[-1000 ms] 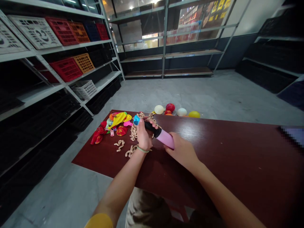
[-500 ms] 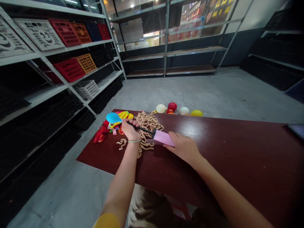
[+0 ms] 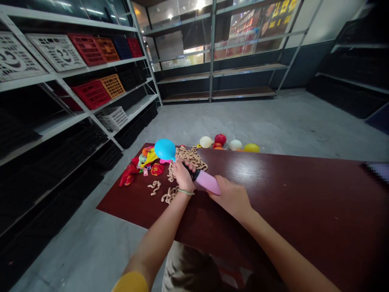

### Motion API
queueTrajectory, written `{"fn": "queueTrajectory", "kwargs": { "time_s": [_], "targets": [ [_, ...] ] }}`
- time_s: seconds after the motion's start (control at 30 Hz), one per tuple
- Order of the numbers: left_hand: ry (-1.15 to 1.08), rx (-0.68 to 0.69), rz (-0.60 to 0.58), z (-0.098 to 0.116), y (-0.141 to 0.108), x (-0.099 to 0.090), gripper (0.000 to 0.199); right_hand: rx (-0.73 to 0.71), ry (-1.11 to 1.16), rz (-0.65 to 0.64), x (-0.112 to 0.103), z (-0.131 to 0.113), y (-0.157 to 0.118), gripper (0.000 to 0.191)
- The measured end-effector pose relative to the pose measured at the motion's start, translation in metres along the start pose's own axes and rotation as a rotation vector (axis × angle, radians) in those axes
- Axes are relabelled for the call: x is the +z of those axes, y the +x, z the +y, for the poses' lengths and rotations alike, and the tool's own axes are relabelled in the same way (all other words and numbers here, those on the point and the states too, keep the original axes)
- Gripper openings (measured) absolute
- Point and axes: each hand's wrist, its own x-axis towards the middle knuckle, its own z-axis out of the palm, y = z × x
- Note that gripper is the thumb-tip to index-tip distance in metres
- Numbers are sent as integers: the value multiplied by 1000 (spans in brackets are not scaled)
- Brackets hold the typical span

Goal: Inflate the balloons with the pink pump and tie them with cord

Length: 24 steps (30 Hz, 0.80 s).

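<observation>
A hand balloon pump with a pink barrel [image 3: 208, 182] is between my two hands, tilted over the table. My right hand [image 3: 232, 196] wraps around the lower end of the barrel. My left hand [image 3: 184, 176] is closed around the pump's black front end, where the neck of a partly inflated blue balloon [image 3: 165, 149] sits. Whether my fingers also pinch the neck is hidden. Under and beyond my left hand lies a heap of beige, twisted, worm-like pieces [image 3: 191, 156]. Flat balloons in red, yellow and other colours [image 3: 129, 174] lie to the left.
The dark red table [image 3: 273, 202] stretches to the right. Beyond its far edge are several inflated balloons [image 3: 235, 145]. Shelving with red, orange and white crates [image 3: 91, 90] stands on the left, and a metal rack [image 3: 211, 73] at the back.
My left hand has come right, closer to the pink barrel, and the black rod between them has slid in. The blue balloon has moved right with it and looks larger.
</observation>
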Motion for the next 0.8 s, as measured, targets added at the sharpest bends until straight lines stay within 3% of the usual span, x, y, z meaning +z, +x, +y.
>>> {"fn": "queueTrajectory", "kwargs": {
  "time_s": [0.17,0.33,0.43,0.57,0.7,0.8],
  "targets": [
    [-40,13,-38,17,13,-5,20,-31,25,-18,-4,8,6,26],
    [-141,116,131,54,45,-28,21,-138,-38,5,-10,42,10,33],
    [-151,152,194,63,52,-33,24,-149,-74,25,-11,56,9,33],
    [-162,170,145,48,37,-21,22,-109,-58,1,-6,39,5,32],
    [-61,48,-73,14,7,0,23,18,31,-3,-1,10,3,30],
    [-13,18,-134,1,-5,9,21,57,91,15,1,7,3,30]
  ]
}}
